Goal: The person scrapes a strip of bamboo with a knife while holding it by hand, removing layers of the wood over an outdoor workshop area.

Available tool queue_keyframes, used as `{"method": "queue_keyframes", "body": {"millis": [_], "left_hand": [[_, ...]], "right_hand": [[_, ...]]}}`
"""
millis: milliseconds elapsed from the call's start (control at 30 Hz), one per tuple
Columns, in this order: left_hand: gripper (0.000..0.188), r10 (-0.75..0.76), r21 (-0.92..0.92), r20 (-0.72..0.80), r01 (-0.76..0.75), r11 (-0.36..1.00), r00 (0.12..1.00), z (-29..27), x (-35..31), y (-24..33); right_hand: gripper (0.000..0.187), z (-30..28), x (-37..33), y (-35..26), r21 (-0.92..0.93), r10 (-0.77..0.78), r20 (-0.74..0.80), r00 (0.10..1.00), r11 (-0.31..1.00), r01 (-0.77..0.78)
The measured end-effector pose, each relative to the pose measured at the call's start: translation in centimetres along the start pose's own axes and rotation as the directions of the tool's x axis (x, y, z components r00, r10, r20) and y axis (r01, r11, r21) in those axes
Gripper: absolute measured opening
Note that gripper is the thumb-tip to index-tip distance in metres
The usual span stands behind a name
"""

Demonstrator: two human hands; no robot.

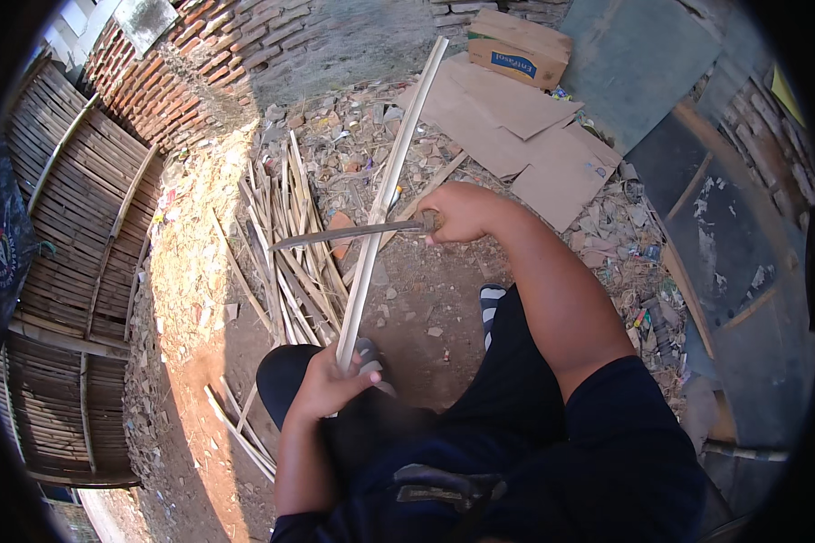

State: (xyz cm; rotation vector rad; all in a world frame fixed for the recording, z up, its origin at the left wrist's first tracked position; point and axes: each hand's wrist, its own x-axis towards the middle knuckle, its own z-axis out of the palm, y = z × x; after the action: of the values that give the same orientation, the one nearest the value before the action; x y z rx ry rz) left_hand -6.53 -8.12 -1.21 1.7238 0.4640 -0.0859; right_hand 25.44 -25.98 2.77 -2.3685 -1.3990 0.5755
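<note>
A long pale bamboo strip (397,163) slants up and away from my lap, its lower end gripped by my left hand (324,387) near my left knee. My right hand (464,211) is closed round the short handle of a machete (335,234). The dark blade points left and crosses the strip about midway along, seeming to touch it; the exact contact is too fine to tell. Beyond my left knee lies a heap of split bamboo strips (290,244) on the ground.
More strips (240,433) lie to the left. Slatted bamboo panels (81,226) stand along the left side, a brick wall (186,68) behind. Flattened cardboard (498,113) and a cardboard box (519,50) lie at the back. Dark boards (724,217) lean at the right. Rubble covers the ground.
</note>
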Motion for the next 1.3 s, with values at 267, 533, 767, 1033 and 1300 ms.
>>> {"method": "queue_keyframes", "body": {"millis": [267,533,767,1033,1300], "left_hand": [[0.042,0.025,0.023,0.014,-0.026,0.999,1.000,-0.1,0.1,-0.4],[0.041,-0.004,-0.048,-0.077,0.001,0.999,0.997,-0.3,0.3,-0.7],[0.040,-0.048,0.118,-0.018,0.050,0.992,0.999,-0.5,0.1,-0.4],[0.045,-0.013,0.017,-0.017,0.013,1.000,1.000,-0.5,0.6,-1.1],[0.041,-0.026,0.105,0.019,0.024,0.994,0.999,-0.6,0.1,-0.5]], "right_hand": [[0.060,0.5,1.5,6.3,0.199,0.345,-0.413,0.843,0.937,-0.286],[0.058,0.8,0.1,-1.3,-0.021,0.006,-0.067,0.998,1.000,-0.007],[0.056,0.7,2.2,7.4,0.208,0.380,-0.431,0.818,0.924,-0.320],[0.047,1.6,0.2,-1.4,-0.095,-0.080,-0.042,0.996,0.993,0.075],[0.057,0.0,1.6,6.4,0.215,0.361,-0.369,0.857,0.930,-0.299]]}}
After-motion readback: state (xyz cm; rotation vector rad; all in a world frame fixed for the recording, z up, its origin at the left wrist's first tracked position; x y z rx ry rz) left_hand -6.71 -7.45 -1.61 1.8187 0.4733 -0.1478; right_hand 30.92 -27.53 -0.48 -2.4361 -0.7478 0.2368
